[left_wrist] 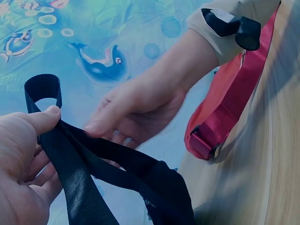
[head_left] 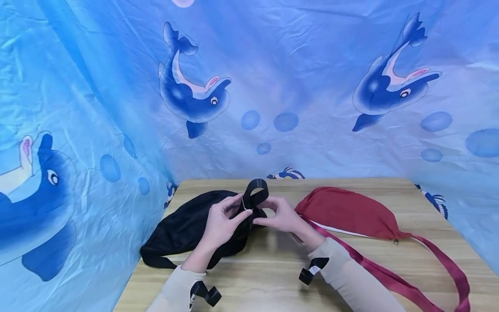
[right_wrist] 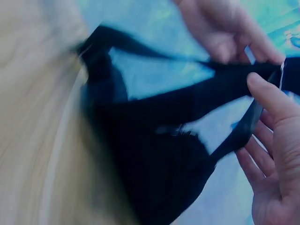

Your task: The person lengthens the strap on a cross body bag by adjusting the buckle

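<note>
A black waist bag [head_left: 183, 223] lies on the left of the table, its strap end raised in front of me. My left hand [head_left: 221, 222] pinches the doubled black strap [left_wrist: 77, 180] just below a loop that stands up above both hands. From the other side my right hand [head_left: 283, 216] holds the strap too, its thumb [right_wrist: 269, 93] on the front and fingers behind. A thin pale edge or thread crosses the strap near the thumbs in the right wrist view, which is partly blurred.
To the right lies a red waist bag [head_left: 351, 212] with a white zipper edge. Its long dark red strap [head_left: 370, 266] trails toward the table's near right edge. The wooden table [head_left: 257, 281] is backed by a blue dolphin-print cloth [head_left: 308, 78].
</note>
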{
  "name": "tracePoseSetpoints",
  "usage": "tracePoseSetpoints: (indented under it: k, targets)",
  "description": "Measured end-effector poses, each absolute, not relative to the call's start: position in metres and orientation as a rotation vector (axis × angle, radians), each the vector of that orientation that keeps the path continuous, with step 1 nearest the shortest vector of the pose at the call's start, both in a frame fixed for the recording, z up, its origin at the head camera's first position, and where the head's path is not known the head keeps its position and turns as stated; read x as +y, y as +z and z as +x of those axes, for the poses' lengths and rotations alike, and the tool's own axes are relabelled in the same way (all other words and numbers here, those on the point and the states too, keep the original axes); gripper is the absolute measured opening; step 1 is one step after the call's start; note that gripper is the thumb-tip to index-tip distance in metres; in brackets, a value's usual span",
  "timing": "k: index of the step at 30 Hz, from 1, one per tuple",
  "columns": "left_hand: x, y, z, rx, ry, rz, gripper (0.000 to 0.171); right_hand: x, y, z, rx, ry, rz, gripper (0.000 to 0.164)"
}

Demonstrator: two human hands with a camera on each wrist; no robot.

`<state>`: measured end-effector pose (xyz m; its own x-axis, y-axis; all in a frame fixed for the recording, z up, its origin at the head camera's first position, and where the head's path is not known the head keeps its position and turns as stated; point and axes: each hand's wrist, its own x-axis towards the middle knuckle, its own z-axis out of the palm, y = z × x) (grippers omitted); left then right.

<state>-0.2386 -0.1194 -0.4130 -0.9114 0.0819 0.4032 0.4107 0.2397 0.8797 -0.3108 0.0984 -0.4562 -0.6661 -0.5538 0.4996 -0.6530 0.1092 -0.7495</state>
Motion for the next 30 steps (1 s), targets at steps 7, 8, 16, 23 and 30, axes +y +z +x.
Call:
tracePoseSetpoints:
  k: [7,8,16,23,30]
  targets:
    - [-0.121,-0.412,-0.238,-2.205,-1.726,-0.456,0.050,0.102,-0.455,-0.306,-2.313,1.542,1.171,0.035]
    - [-0.122,-0.412,-0.238,-2.199,-1.731,-0.447,0.050,0.103,-0.456,-0.305,-2.321,1.530,1.171,0.037]
    - [-0.119,-0.411,-0.239,-2.262,-1.764,-0.466,0.051,0.094,-0.451,-0.295,-2.055,1.585,1.235,0.033]
    - [-0.120,-0.405,-0.237,-2.240,-1.717,-0.456,0.050,0.095,-0.459,-0.287,-2.110,1.232,1.127,0.031]
    - [-0.119,-0.405,-0.238,-2.225,-1.742,-0.458,0.050,0.087,-0.450,-0.282,-2.162,1.308,1.103,0.039]
